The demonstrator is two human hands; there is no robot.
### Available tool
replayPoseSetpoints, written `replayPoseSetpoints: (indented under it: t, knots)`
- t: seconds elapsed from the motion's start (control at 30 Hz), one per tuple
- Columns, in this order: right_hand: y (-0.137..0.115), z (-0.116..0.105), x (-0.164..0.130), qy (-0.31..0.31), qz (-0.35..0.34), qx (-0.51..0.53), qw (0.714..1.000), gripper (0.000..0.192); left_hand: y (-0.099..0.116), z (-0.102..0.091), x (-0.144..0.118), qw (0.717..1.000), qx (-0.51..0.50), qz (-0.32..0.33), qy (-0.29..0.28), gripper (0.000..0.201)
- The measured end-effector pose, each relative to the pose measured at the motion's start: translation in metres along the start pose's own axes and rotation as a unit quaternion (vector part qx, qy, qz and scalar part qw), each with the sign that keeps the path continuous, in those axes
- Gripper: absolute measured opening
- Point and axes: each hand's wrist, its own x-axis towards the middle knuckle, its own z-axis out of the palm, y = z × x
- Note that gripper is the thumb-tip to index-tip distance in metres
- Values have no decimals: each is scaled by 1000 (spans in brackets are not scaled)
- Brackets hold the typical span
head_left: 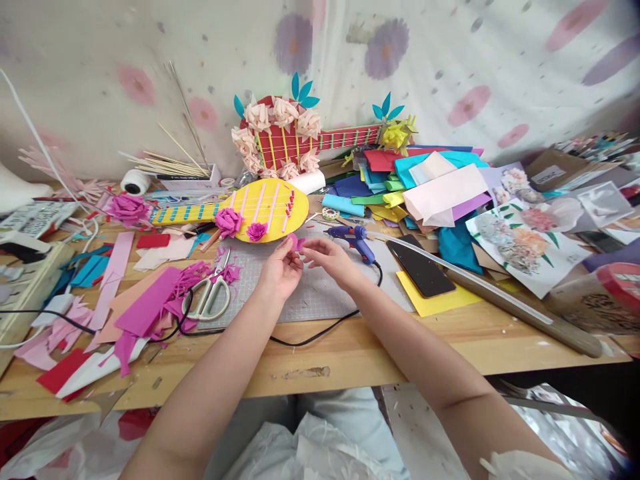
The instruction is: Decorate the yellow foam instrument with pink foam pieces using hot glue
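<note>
A small piece of magenta crepe paper (pixel 299 243) is pinched between the thumb and finger of my left hand (pixel 281 270). Just to its right, my right hand (pixel 330 260) points its loosely bent, parted fingers at the paper; whether a fingertip touches it I cannot tell. Both hands are above a grey cutting mat (pixel 320 297). Behind them lies a yellow paper lute (pixel 270 207) with magenta paper roses (pixel 229 222) on its body and neck. Close by on the right rests a blue glue gun (pixel 356 241). Scissors (pixel 213 293) with white handles lie left of my left hand.
A red paper guitar (pixel 285 143) with pale roses stands at the back. Stacked coloured paper (pixel 445 187), a black phone (pixel 420 267) and a long strip-like stick (pixel 500 293) occupy the right. Magenta scraps (pixel 150 303) cover the left. A black cable (pixel 305 343) crosses the table's front.
</note>
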Motion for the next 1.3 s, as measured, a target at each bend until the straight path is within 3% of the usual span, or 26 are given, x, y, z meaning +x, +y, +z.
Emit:
replayPoseSetpoints:
  t: [0.2, 0.37, 0.6, 0.67, 0.73, 0.77, 0.83, 0.87, 0.9, 0.97, 1.03, 1.1, 1.3]
  knots:
    - [-3, 29, 15, 81, -5, 91, 992, 28, -2, -3, 10, 999, 16, 39, -16, 8]
    - [-3, 38, 21, 109, 5, 83, 991, 22, -4, -6, 18, 993, 75, 78, -39, 12]
    - [0, 45, 29, 129, 4, 108, 986, 14, -4, -7, 20, 993, 76, 84, -44, 10]
    - [2, 41, 32, 133, -5, 105, 985, 16, -2, -10, 16, 984, 121, 128, -32, 11]
    - [4, 34, 36, 133, -10, 85, 987, 16, 5, -13, 12, 946, 207, 251, 1, 15]
    - [4, 30, 37, 130, -8, 69, 989, 16, 11, -14, 11, 905, 262, 335, 23, 19]
    - [5, 23, 41, 116, 6, 37, 993, 13, 27, -13, 14, 774, 390, 495, 59, 26]
    - [5, 20, 43, 108, 12, 22, 994, 10, 36, -11, 17, 705, 459, 536, 68, 30]
    - [5, 18, 46, 101, 17, 4, 995, 8, 44, -9, 22, 643, 526, 553, 65, 35]
    - [3, 16, 50, 95, 17, -49, 994, 5, 57, -5, 36, 561, 612, 554, 63, 46]
    - [-1, 16, 54, 93, 7, -125, 988, 4, 63, -3, 50, 527, 653, 541, 53, 53]
    - [-8, 16, 56, 87, -2, -200, 976, 7, 67, -5, 61, 516, 670, 532, 45, 53]
    - [-25, 24, 65, 48, -13, -302, 952, 19, 82, -24, 71, 532, 675, 511, 5, 46]
